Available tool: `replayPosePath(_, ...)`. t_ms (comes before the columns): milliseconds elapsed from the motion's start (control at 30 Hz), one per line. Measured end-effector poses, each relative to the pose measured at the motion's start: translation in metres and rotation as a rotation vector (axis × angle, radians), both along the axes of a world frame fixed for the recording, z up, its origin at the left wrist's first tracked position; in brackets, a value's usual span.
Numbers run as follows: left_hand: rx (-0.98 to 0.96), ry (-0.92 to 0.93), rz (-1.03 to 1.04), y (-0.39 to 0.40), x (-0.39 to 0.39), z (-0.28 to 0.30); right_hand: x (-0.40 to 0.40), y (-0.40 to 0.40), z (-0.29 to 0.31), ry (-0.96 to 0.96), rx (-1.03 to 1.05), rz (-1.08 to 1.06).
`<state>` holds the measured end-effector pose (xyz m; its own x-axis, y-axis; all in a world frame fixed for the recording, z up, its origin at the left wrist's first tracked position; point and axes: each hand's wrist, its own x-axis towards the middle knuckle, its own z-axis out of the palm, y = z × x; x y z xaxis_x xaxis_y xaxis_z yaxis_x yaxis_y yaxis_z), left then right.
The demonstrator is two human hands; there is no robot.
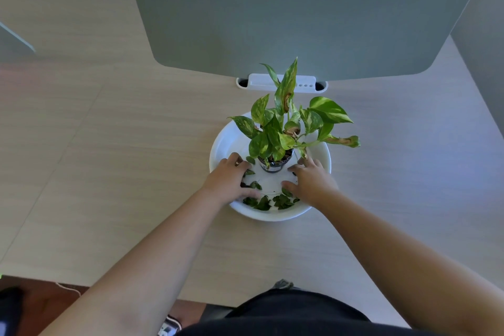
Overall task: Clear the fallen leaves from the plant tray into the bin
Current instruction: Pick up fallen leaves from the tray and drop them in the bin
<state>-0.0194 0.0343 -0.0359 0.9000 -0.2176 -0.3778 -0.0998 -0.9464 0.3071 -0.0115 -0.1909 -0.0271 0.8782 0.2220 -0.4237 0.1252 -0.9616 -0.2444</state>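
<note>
A round white plant tray (226,142) sits on the desk, with a small potted plant (283,128) standing in its middle. Several dark green fallen leaves (263,203) lie in the tray's near part. My left hand (231,180) rests palm-down inside the tray on its left side, fingers spread over some leaves. On the right side my right hand (311,180) lies palm-down next to the pot, its thumb touching a leaf. Neither hand visibly holds anything. No bin is in view.
A grey divider panel (300,27) stands upright behind the tray, with a white cable port (282,83) at its base. The light wooden desk (122,158) stretches left and right. The desk's near edge runs below my forearms, with floor at bottom left.
</note>
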Motion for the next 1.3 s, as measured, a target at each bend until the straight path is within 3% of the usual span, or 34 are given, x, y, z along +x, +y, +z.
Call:
replayPosePath(233, 0.034, -0.034, -0.007, -0.011, -0.014, 0.002, -0.018, 0.005, 0.0, -0.036, -0.06, 0.106)
replayPosePath(700, -0.067, -0.063, -0.033, -0.01, -0.016, -0.001, -0.014, 0.012, -0.008, -0.015, 0.039, 0.105)
replayPosePath(800, -0.211, -0.125, 0.115, -0.01, -0.015, 0.006, -0.015, 0.011, -0.003, -0.046, 0.187, -0.067)
replayPosePath(933, -0.474, -0.199, 0.407, -0.01, -0.016, 0.014, -0.02, 0.008, 0.007, -0.029, 0.526, -0.507)
replayPosePath(1067, -0.654, -0.105, 0.555, -0.01, -0.016, 0.019, -0.029, 0.003, 0.01, 0.06, 0.853, -0.935)
replayPosePath(1300, -1.015, 0.21, 0.703, -0.03, -0.025, 0.029, -0.058, -0.007, 0.018, 0.083, 1.406, -1.379)
